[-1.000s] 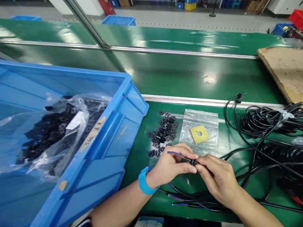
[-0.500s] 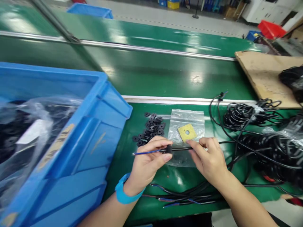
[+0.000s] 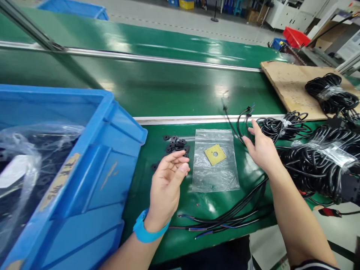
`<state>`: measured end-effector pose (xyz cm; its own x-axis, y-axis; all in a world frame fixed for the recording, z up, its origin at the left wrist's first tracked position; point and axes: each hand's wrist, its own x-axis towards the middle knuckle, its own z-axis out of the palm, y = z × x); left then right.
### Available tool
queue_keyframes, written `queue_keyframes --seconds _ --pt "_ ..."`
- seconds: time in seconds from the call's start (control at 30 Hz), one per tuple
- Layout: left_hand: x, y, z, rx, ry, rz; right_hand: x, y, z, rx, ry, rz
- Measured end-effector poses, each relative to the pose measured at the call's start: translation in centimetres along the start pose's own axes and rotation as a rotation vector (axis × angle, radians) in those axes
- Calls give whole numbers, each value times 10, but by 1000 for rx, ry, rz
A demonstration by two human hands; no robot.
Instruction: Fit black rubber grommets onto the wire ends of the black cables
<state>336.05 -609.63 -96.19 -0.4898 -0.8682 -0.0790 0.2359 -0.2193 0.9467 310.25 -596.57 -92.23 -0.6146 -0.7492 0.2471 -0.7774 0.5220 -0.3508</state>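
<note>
My left hand, with a blue band at the wrist, hovers beside a pile of small black rubber pieces. Its fingers are loosely curled and apart, with nothing between them. Over on the right, my right hand has its thumb and fingers spread, close to black cables. One of these cables has a blurred end with a black piece on it; another black piece sits near bare wire ends. Between the hands, a yellow square plate with a hole lies on a clear zip bag.
A large blue bin with plastic-wrapped contents stands at the left. Loose cables with stripped ends lie near the front edge. Bundled black cables fill the right side, and another coil rests on a brown board.
The cable with its black piece has left both hands and lies farther back on the right. My right hand has moved right and away from me, opening. My left hand has opened.
</note>
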Motion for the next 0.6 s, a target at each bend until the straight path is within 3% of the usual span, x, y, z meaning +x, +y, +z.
queue_keyframes --seconds 0.1,0.17,0.23,0.3,0.4,0.6 --pt "-4 1 -3 71 -10 66 -37 -2 -30 5 -60 -178" --pt "-7 2 -4 110 -19 118 -69 -4 -45 -35 -251 -336" --pt "-9 4 -4 148 -21 165 -97 -4 -49 -139 -399 -423" --pt "-11 6 -5 181 -10 192 -117 -2 -44 -283 -423 -423" --pt "-10 9 -6 209 27 214 -126 -3 -37 -376 -427 -387" --pt "-3 9 -9 181 89 312 -104 -21 -57 -107 -629 -337"
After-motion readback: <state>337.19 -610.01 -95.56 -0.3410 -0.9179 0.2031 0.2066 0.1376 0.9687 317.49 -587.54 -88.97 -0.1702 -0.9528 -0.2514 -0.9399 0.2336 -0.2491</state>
